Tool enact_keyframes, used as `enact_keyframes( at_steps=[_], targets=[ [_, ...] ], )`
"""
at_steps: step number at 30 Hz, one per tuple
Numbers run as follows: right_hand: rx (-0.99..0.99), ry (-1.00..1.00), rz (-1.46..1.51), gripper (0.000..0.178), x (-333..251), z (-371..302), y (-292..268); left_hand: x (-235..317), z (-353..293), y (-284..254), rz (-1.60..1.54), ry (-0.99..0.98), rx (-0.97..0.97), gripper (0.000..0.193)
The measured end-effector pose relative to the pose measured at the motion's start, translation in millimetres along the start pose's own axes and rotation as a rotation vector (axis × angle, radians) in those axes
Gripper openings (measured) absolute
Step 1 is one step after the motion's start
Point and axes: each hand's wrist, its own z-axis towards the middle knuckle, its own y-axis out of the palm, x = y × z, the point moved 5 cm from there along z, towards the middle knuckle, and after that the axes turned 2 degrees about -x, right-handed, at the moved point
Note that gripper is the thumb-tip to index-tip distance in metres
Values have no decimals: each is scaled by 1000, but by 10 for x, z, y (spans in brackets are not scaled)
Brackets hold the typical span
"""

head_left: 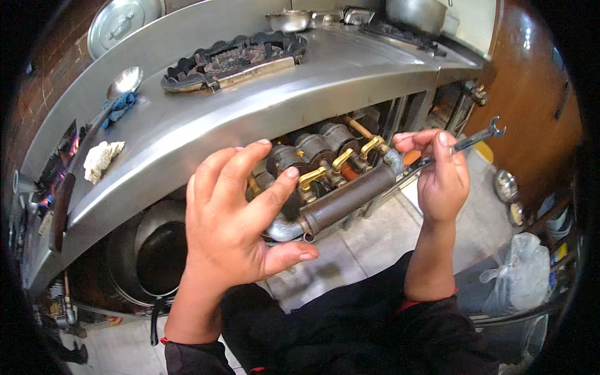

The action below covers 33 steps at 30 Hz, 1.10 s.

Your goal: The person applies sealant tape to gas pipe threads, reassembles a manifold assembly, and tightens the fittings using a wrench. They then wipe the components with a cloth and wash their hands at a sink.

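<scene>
My right hand (pixel 444 184) is closed around a metal open-end wrench (pixel 480 137), whose jaw sticks out to the right past my fingers. My left hand (pixel 225 219) is held up with its fingers spread and nothing in them. Behind and between my hands, under the stove's front edge, runs a thick dark gas pipe (pixel 351 196) with grey elbows at its ends. Several brass lever valves (pixel 312 179) branch off it toward round metal cylinders (pixel 312 149). Neither hand visibly touches the valves; my left fingers partly cover the pipework's left end.
A stainless stove top (pixel 350 69) carries a black cast burner (pixel 237 62), a ladle (pixel 125 82) with a blue cloth (pixel 119 110), and a crumpled white rag (pixel 102 160). Flames (pixel 47 199) show at the far left. Black pans (pixel 150 250) sit underneath. A plastic bag (pixel 519 275) lies at right.
</scene>
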Motion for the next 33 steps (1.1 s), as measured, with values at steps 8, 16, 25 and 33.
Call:
enact_keyframes(
  at_steps=[8,16,25,33],
  targets=[
    [138,-24,281,34,166,176,-479,11,374,-184,90,134,-168,80],
    [170,-21,305,34,255,227,-660,93,655,-17,113,179,-560,96],
    [184,-17,303,33,228,225,-783,90,730,37,115,248,-571,95],
    [203,2,291,34,239,218,-852,-10,751,-52,31,269,-616,91]
  ],
)
